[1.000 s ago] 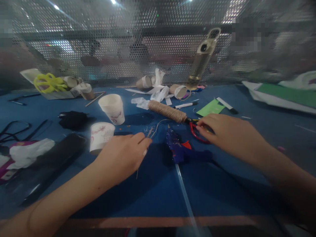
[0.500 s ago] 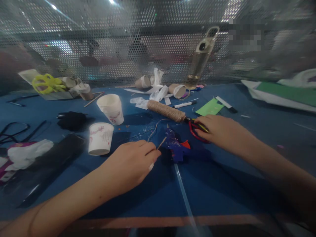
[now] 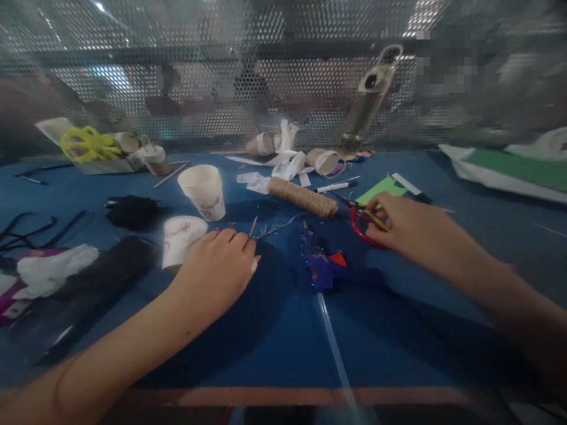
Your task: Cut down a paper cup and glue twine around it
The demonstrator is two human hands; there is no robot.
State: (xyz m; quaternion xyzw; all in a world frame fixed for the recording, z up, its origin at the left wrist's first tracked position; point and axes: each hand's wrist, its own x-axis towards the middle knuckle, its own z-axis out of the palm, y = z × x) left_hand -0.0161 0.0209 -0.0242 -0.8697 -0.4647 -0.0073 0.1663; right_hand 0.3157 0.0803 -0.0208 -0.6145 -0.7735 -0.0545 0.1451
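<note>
My left hand (image 3: 219,260) is closed low over the table, beside an upturned paper cup (image 3: 175,248) that it partly covers. A short end of brown twine (image 3: 254,227) sticks up past its fingers, and a thin strand runs right toward the spool of twine (image 3: 303,198). My right hand (image 3: 394,218) grips scissors with red and yellow handles (image 3: 361,230), their blades pointing left toward the spool's end. Between my hands lies a blue glue gun (image 3: 321,260) with a red trigger and a clear glue stick (image 3: 334,342) out of its back.
A stack of paper cups (image 3: 202,192) stands behind the upturned one. White paper strips (image 3: 287,165), a marker (image 3: 335,186) and green paper (image 3: 383,190) lie farther back. A tall bottle (image 3: 365,109) stands before the perforated metal screen (image 3: 212,77). A black pouch (image 3: 97,295) lies left.
My left hand has moved left with the twine, now overlapping the upturned cup. My right hand has shifted slightly right and lifted the scissors away from the spool's end.
</note>
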